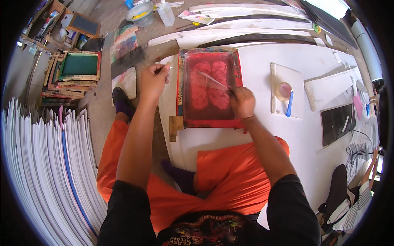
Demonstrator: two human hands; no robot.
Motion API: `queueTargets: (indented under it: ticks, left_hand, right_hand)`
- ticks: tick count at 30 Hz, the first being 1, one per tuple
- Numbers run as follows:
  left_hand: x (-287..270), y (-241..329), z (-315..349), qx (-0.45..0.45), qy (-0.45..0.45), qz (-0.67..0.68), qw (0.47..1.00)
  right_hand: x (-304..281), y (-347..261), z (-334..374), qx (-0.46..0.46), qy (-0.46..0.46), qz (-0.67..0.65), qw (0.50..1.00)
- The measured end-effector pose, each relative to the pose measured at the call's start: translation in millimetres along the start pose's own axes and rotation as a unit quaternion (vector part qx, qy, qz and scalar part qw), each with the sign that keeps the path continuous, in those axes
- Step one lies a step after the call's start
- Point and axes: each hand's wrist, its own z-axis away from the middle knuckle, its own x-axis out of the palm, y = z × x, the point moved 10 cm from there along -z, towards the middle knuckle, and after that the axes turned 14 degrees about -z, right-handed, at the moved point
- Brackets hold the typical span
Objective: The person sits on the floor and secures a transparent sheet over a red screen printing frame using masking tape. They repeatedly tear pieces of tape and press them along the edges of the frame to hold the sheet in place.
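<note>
A screen-printing frame [211,122] with red-stained edges lies before me on the white board. Two pinkish sole-shaped patches [200,92] show side by side in its dark red mesh. My right hand [243,101] is closed at the frame's right side, on the lower end of a thin translucent strip [211,79], perhaps clear tape. The strip slants up to the left above the mesh. Beyond the frame's left edge, my left hand [154,80] is raised in a pinch. A tiny pale bit shows at its fingertips, too small to name.
A wooden block [176,123] touches the frame's lower left corner. To the right, a tape roll [283,91] and a blue-handled cutter [290,103] lie on a pale panel. Stacked frames [78,84] and upright white sheets [45,160] stand left; a metal bucket [140,15] is behind.
</note>
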Motion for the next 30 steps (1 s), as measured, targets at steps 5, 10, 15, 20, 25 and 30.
queueTargets:
  ticks: [5,10,15,20,25,30]
  left_hand:
    - [23.6,-101.7,2.0,-0.078,-0.037,-0.065,0.994]
    - [46.3,-148.4,14.1,-0.148,-0.074,-0.068,0.984]
    - [58.7,-177.7,29.3,-0.202,-0.132,-0.068,0.968]
    - [57.6,-186.3,36.5,-0.22,-0.146,-0.076,0.962]
    - [64.1,-192.6,48.8,-0.238,-0.209,-0.1,0.943]
    - [60.5,-196.9,69.1,-0.317,-0.276,-0.055,0.906]
  right_hand:
    - [-19.1,-8.3,-0.7,-0.153,-0.135,0.058,0.977]
    - [-14.6,-7.4,16.1,-0.211,-0.2,0.07,0.954]
    - [-10.3,-12.1,34.6,-0.235,-0.247,0.047,0.939]
    - [-6.2,-9.8,42.2,-0.174,-0.276,-0.004,0.945]
    - [12.2,38.6,55.4,0.205,-0.379,-0.148,0.89]
    - [1.2,9.4,8.9,0.261,-0.472,-0.153,0.828]
